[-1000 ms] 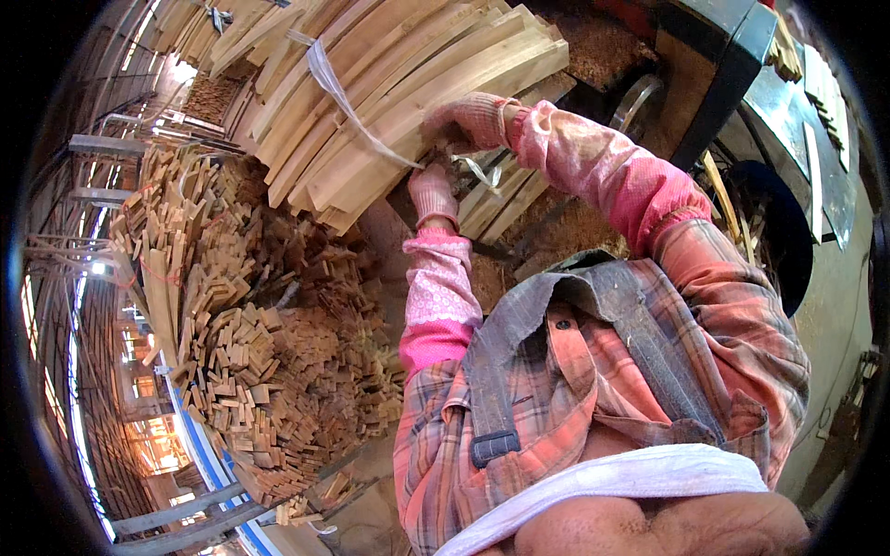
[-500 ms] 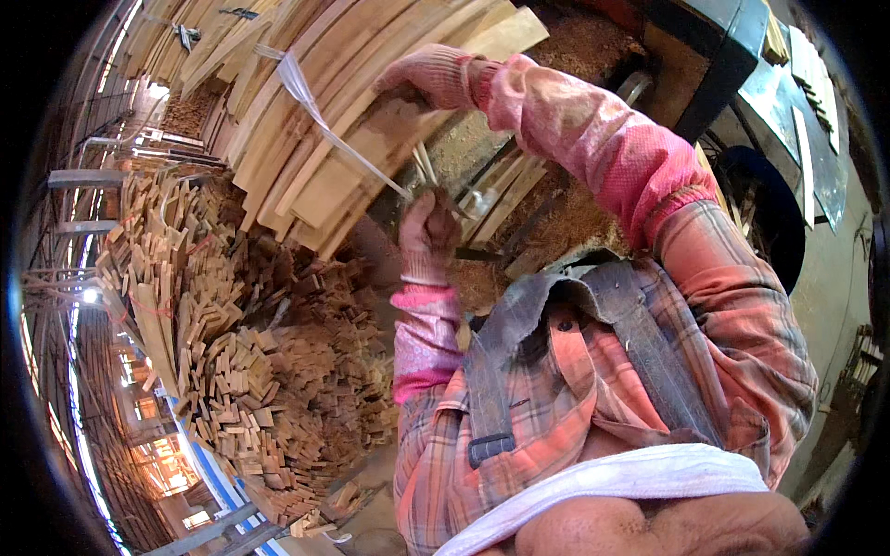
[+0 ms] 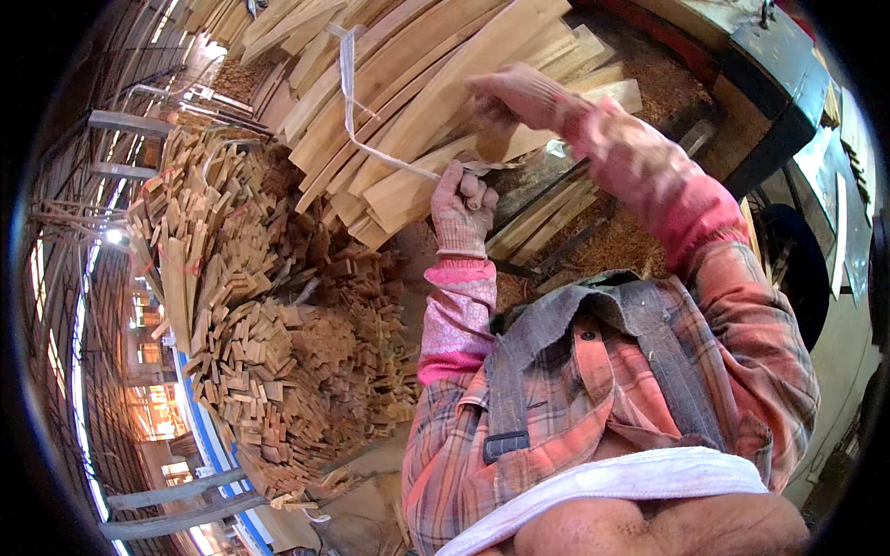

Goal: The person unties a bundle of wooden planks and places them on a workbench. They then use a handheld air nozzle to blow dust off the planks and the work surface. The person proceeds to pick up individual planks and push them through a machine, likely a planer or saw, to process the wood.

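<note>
Both hands (image 3: 464,206) on strap (image 3: 350,102)

A bundle of planks (image 3: 417,111) lies ahead, a strap (image 3: 352,102) looped around it; a heap of short wood offcuts (image 3: 269,361) lies left; a machine (image 3: 769,83) stands right
</note>
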Demonstrator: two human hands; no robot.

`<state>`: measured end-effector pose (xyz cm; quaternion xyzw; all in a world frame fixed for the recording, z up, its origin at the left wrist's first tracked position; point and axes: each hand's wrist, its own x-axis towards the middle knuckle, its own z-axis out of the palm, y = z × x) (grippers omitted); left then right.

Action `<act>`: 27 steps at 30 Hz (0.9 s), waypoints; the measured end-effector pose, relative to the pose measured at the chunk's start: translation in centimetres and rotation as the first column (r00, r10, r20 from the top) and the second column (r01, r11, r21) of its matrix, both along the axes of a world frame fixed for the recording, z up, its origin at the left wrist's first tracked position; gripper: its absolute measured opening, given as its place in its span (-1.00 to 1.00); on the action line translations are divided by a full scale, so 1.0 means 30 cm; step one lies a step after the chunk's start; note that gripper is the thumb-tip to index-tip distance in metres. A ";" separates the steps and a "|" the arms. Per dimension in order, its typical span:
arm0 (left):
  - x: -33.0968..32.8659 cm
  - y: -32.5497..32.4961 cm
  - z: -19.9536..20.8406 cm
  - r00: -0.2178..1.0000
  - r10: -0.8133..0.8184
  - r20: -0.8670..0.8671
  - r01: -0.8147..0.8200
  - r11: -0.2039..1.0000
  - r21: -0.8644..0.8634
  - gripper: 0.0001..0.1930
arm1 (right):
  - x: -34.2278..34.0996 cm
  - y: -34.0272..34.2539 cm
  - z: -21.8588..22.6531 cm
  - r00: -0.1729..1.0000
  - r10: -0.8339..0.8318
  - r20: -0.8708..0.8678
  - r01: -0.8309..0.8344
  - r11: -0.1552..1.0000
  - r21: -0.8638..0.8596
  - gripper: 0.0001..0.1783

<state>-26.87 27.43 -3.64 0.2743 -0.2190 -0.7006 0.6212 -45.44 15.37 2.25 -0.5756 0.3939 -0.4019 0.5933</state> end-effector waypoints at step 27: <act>0.008 0.320 0.105 0.917 -0.064 0.394 0.002 0.988 0.157 -0.69 | 0.111 -0.041 0.032 0.901 -0.030 0.432 -0.032 0.990 0.136 -0.53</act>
